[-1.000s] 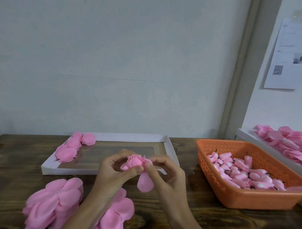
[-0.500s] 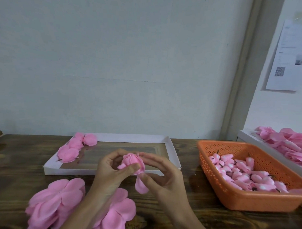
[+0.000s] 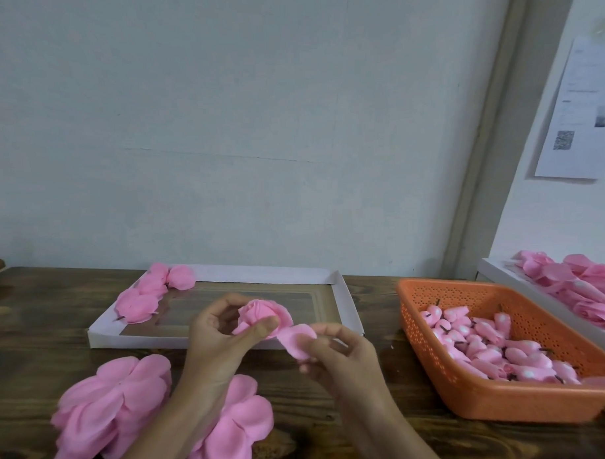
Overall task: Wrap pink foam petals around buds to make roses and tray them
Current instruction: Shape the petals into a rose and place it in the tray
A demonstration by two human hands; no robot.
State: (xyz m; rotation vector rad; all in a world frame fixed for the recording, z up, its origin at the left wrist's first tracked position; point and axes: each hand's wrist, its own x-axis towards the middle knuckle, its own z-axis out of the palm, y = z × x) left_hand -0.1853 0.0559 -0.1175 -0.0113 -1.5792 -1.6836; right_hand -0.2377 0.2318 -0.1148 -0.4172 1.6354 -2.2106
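Midway: pinching part-wrapped rose (image 3: 259,311) in left hand (image 3: 215,338), loose petal (image 3: 296,339) in right hand (image 3: 340,358); showing few finished roses (image 3: 149,296) in tray (image 3: 348,306), basket (image 3: 506,404) full of buds (image 3: 487,343).

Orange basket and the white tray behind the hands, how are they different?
The orange basket is plastic full of little holes, while the white tray looks like plain card. The orange basket has tall walls; the white tray has low ones. The orange basket is heaped with small buds, but the white tray holds only a few roses in its far left corner. Both sit on the wooden table and hold pink foam.
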